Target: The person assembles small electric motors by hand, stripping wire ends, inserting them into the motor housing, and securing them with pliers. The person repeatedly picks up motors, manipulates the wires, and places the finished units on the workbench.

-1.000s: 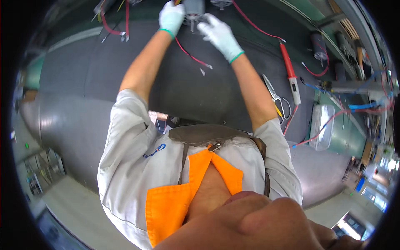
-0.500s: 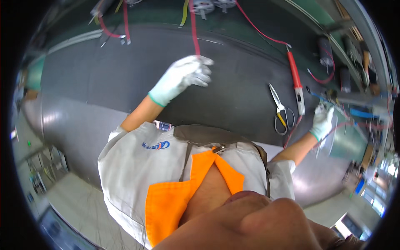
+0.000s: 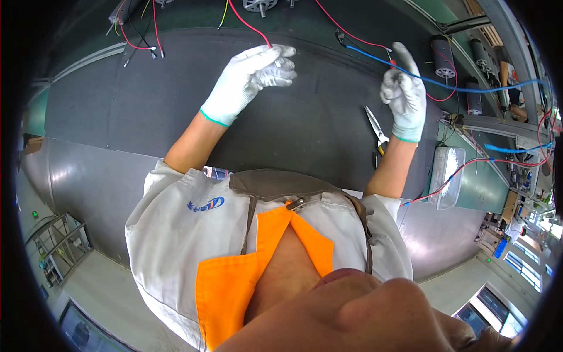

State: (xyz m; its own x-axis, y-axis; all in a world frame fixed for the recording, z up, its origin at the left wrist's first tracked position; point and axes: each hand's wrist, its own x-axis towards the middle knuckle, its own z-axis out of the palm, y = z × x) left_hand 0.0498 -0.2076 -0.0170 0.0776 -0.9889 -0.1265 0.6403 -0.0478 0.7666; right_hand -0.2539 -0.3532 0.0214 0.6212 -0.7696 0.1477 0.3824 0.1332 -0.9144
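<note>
Presently, the left hand [image 3: 246, 82], in a white knit glove with a green cuff, pinches the end of a thin red insulated wire [image 3: 248, 24] between thumb and fingertips, its other fingers loosely curled. That wire hangs over the far part of the dark, flat work surface [image 3: 293, 135], running from the hand to the far edge near a round metal motor end with a short shaft [image 3: 259, 4].

To the right, the similarly gloved right hand [image 3: 407, 105] has its index finger raised and the others bent inward. A slim blue cable with a dark tip [image 3: 469, 91] crosses at its fingers — whether they grip it, I cannot tell. A bit of red handle [image 3: 392, 63] shows just beside them, mostly hidden.

Nearer, metal scissors [image 3: 375, 124] lie partly behind the right forearm. Farther right stands a dark grey cylindrical motor [image 3: 443, 56] — and nearer on that side sits a clear plastic box [image 3: 447, 203].
</note>
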